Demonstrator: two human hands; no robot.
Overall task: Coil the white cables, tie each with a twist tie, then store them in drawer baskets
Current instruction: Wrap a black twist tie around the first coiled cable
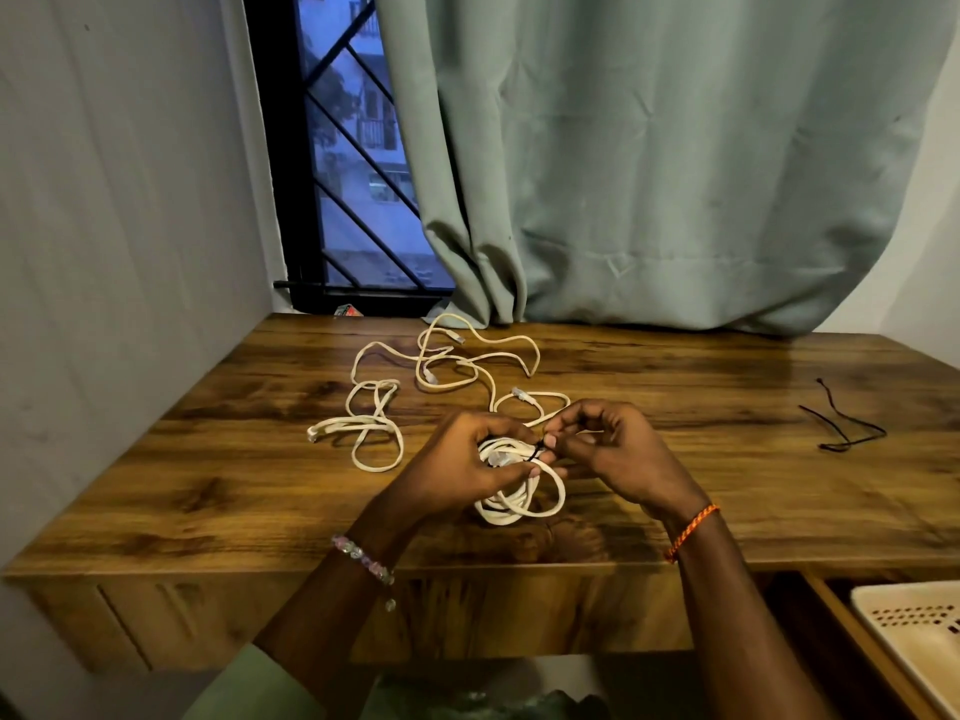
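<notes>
A coiled white cable [514,504] hangs just above the wooden desk [218,491] near its front edge. My left hand [460,467] grips the coil's top. My right hand [605,449] pinches a black twist tie [540,449] that wraps the coil's top between both hands. Loose white cables [415,376] sprawl uncoiled on the desk behind my hands. Spare black twist ties [844,423] lie at the far right of the desk. A white perforated basket [914,646] sits in the open drawer at the lower right.
A green curtain [649,163] hangs down to the desk's back edge. A barred window [343,148] is at the back left, with a small red packet [347,310] on its sill. A wall stands close on the left.
</notes>
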